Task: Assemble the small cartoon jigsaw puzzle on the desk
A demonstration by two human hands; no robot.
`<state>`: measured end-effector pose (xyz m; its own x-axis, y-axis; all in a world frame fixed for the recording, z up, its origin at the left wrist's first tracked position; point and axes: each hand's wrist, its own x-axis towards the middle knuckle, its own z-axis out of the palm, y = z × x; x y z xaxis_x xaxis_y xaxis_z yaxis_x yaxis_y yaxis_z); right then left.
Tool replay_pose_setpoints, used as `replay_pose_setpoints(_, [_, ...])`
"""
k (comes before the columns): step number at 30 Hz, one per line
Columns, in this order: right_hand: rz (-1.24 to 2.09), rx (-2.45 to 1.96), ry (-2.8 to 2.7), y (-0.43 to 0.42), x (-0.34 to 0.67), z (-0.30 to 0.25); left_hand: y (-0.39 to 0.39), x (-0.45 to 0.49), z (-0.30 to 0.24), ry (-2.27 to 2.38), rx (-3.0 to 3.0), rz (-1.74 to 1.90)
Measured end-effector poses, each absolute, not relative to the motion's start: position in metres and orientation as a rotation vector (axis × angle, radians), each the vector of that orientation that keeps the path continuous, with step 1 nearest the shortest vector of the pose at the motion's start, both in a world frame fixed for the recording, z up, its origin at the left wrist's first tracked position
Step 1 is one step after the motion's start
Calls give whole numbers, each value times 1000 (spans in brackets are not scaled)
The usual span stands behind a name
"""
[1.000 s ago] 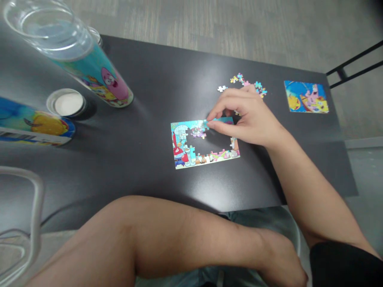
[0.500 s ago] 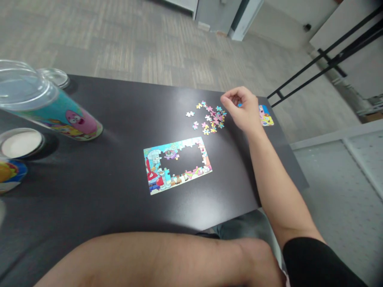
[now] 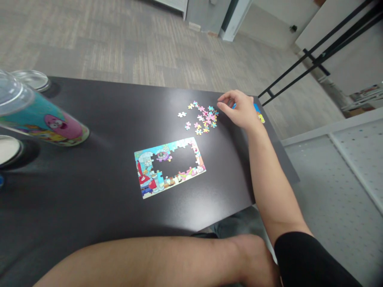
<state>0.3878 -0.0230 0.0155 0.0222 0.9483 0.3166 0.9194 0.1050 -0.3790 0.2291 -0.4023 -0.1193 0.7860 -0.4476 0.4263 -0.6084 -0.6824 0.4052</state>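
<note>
My right hand (image 3: 237, 108) hovers over the far right of the dark table, thumb and fingers apart, with nothing visible between them. Just left of its fingertips lies a loose heap of small jigsaw pieces (image 3: 209, 117) in pink, yellow and teal. Partly covered by the hand is a blue and yellow picture card (image 3: 261, 115). Nearer to me rests a partly assembled jigsaw puzzle (image 3: 148, 187), its border joined around a dark gap. A purple assembled section (image 3: 163, 156) reaches into that gap. My left forearm crosses the bottom; my left hand (image 3: 259, 255) bends downward, its fingers hidden.
A cartoon-printed canister (image 3: 56, 123) with a clear top lies at the left. Behind it is a clear round lid (image 3: 32, 80), and a round white-centred container (image 3: 8, 150) is at the left edge. A black metal frame (image 3: 311, 56) stands beyond the table's right end.
My right thumb and fingers have spread apart from a closer pinch, and the hand covers more of the card. The whole view has shifted, so the table items appear farther left.
</note>
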Motion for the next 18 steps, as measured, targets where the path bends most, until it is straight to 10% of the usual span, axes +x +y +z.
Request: replay_pose_setpoints(18, [173, -1730, -1955, -17, 390, 4, -403, 222, -127, -701, 2504, 463])
